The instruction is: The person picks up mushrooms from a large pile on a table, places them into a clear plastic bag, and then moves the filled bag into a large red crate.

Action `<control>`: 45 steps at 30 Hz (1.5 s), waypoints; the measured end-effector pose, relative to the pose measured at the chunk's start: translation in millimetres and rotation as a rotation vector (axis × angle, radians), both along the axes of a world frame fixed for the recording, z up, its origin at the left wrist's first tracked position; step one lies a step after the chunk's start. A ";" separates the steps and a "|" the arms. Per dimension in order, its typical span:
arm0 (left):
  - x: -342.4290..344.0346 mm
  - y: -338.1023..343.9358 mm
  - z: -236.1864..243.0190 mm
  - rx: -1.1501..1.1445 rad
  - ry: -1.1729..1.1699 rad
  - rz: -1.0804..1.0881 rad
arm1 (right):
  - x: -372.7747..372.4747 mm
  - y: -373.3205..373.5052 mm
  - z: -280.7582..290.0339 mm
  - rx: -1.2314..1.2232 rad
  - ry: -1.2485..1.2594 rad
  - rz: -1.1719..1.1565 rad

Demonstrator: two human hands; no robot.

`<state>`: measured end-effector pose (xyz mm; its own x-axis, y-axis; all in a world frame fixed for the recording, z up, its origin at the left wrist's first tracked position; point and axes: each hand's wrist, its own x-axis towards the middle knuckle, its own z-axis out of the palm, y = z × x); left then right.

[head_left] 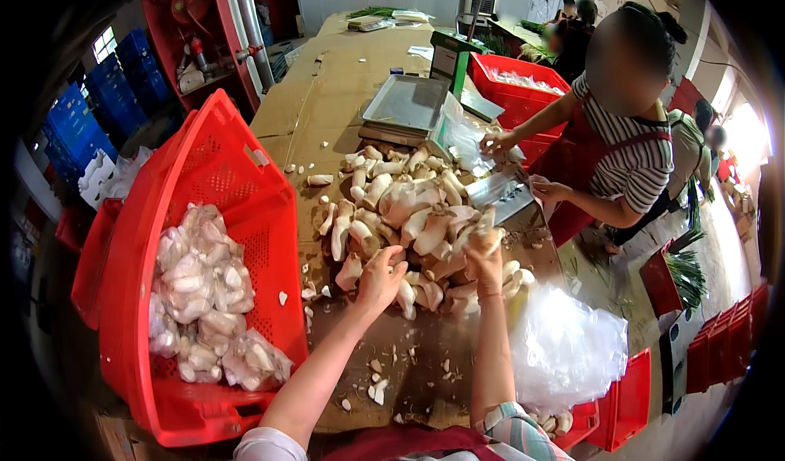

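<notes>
A large pile of pale, thick-stemmed mushrooms point(415, 216) covers the middle of the cardboard-covered table point(294, 126). My left hand point(382, 275) is at the pile's near left edge, fingers curved but apart, holding nothing. My right hand point(484, 265) grips a mushroom point(482, 236) at the pile's right side. Left of me stands a red perforated crate point(237, 163) holding several clear bags of mushrooms point(204, 289). A heap of empty clear plastic bags point(572, 346) lies just right of my right forearm. Small white scraps are scattered round the pile.
A co-worker point(613, 142) across the table's right handles clear bags by a metal tray point(499, 195). Behind are a scale point(401, 105), a red crate point(511, 73) and other people point(687, 158). Blue crates point(74, 134) stand far left; red crates point(707, 355) are lower right.
</notes>
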<state>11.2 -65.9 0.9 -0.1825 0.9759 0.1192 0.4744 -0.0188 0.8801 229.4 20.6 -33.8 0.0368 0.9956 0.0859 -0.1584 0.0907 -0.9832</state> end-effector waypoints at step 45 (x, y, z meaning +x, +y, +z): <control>0.2 -13.4 45.9 0.020 -0.440 -0.075 | -68.2 -85.0 36.8 -0.275 0.609 0.440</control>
<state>11.4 -79.3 46.9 -0.1490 0.9867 0.0653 0.0517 -0.0582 0.9970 161.2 -64.4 3.1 -0.4030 0.9122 -0.0740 -0.6393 -0.3384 -0.6905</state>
